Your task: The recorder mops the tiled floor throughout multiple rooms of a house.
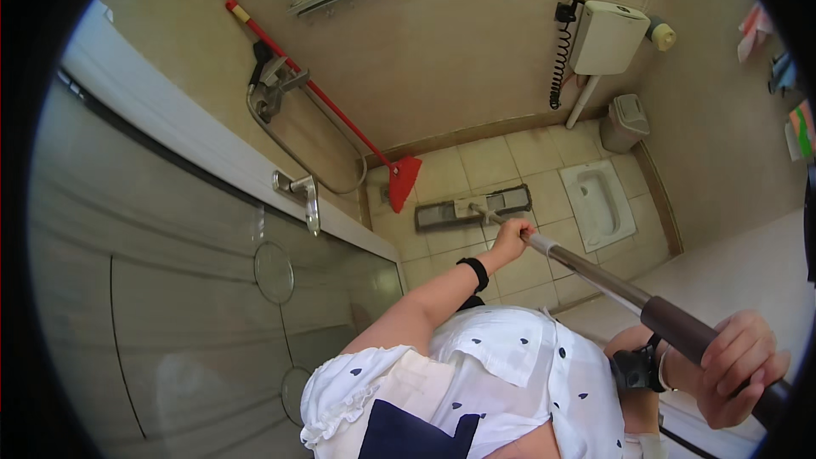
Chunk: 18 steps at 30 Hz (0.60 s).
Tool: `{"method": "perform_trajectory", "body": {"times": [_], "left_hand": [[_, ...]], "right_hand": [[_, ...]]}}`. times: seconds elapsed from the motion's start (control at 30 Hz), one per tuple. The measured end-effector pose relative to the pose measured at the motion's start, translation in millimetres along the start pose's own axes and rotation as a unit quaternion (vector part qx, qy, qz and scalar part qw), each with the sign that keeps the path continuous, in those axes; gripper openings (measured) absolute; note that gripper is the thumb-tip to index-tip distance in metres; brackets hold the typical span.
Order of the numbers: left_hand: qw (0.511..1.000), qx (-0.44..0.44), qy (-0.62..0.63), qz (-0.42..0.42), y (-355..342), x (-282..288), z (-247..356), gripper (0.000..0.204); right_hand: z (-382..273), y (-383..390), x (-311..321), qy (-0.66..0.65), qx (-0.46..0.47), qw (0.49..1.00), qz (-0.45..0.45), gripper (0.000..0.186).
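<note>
A long-handled flat mop [595, 270] runs slantwise from the lower right toward the floor. Its wide grey mop head [435, 215] lies on the tiles in the middle of the room. My left hand [512, 240] is closed around the lower pole, close above the head. Up at the dark brown grip, my right hand [738, 365] is wrapped round the handle near its top end. Both wrists carry black bands.
A red broom [340, 110] leans on the back wall beside a hand shower [262, 64] and hose. Right of the mop head are a squat toilet [597, 204] and a grey bin [625, 123], below a white cistern [608, 38]. A glass-panelled door [204, 289] stands at the left.
</note>
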<state>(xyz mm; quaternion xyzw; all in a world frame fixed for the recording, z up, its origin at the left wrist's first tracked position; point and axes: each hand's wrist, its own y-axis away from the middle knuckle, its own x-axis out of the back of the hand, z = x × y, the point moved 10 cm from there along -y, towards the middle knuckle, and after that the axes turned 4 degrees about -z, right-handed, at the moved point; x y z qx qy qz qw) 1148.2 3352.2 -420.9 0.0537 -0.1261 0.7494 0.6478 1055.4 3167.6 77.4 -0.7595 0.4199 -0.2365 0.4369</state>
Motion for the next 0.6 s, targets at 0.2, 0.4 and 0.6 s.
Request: {"method": "perform_trajectory", "body": {"times": [0.2, 0.4, 0.6], "left_hand": [[0.974, 0.018, -0.198, 0.107, -108.7, 108.0, -36.4, 0.039], [0.966, 0.24, -0.093, -0.011, -46.5, 193.8, -159.7, 0.032], [0.847, 0.492, -0.2, -0.013, 130.6, 254.5, -256.7, 0.031]], "right_hand": [[117.8, -62.1, -24.3, -0.018, 0.008, 0.996, 0.092, 0.015], [261.1, -139.2, -38.0, -0.051, -0.094, 0.994, 0.035, 0.016], [450.1, -206.1, -18.9, -0.017, -0.138, 0.989, 0.056, 0.026]]}}
